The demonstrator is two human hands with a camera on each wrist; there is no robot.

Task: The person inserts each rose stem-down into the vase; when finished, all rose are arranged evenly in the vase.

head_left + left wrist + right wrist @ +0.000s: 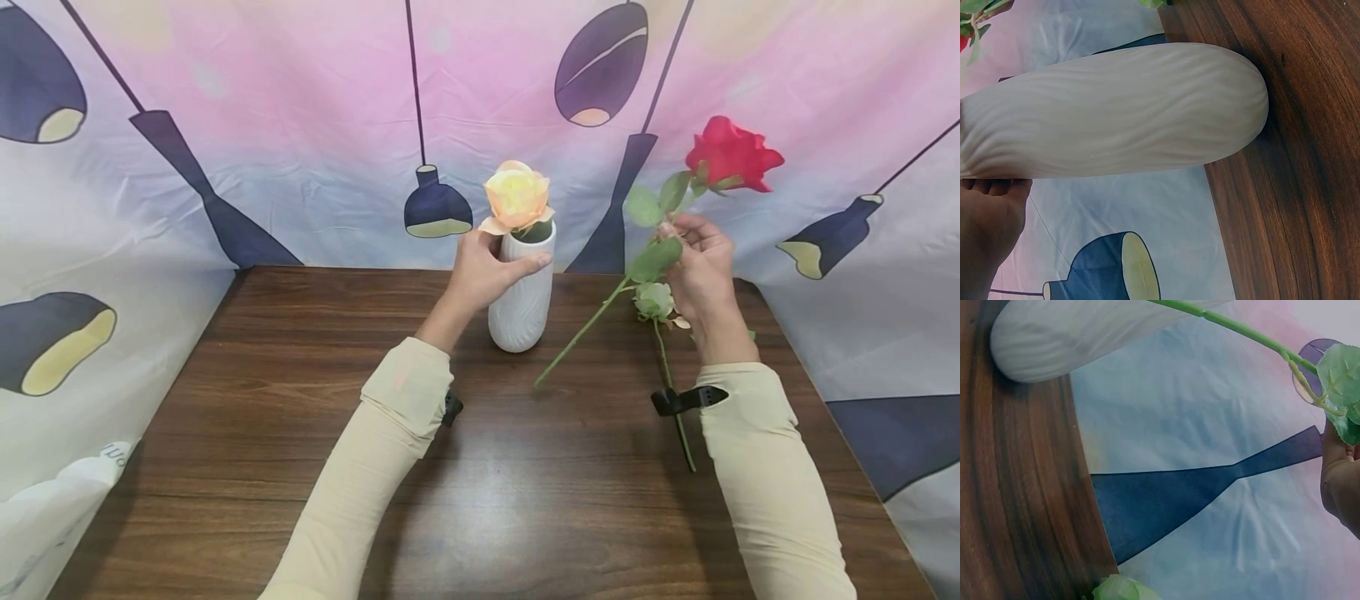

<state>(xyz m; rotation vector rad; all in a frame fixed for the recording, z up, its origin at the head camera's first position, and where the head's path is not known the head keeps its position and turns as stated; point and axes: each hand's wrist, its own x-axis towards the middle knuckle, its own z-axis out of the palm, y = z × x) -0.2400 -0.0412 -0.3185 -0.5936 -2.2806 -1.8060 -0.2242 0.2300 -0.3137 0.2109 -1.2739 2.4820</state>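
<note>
A white ribbed vase [517,308] stands on the table with a peach-yellow rose [517,196] in its mouth. My left hand [487,271] grips the vase near the top, thumb across its front and the other fingers behind. The left wrist view shows the vase's wavy side [1116,112] close up. To the right, my right hand [705,262] pinches the stem of a red rose [731,158] just below its bloom. That rose is held in the air, its green stem [1235,328] slanting down left toward the vase, the lower end apart from it.
A whitish rose [654,302] lies on the brown wooden table [300,417] beneath the right hand, its stem pointing toward me and partly hidden by the right wrist strap [690,400]. A cloth backdrop [322,108] with printed lamps hangs behind the table and along its sides.
</note>
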